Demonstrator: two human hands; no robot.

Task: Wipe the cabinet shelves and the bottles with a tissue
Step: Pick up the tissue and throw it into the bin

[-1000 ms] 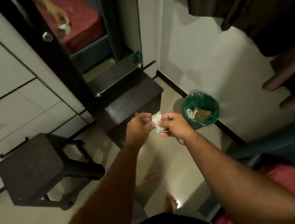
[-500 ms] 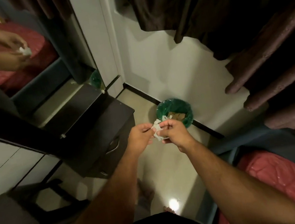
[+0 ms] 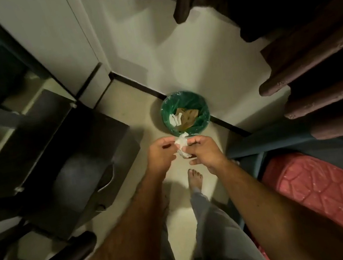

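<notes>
Above a green bin (image 3: 186, 113), both hands' fingers (image 3: 193, 143) pinch crumpled, unmarked tissue (image 3: 182, 145).

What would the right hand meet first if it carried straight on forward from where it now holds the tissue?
Probably the green bin, just beyond the right hand and its tissue; the bin sits lower, so depth is uncertain.
</notes>
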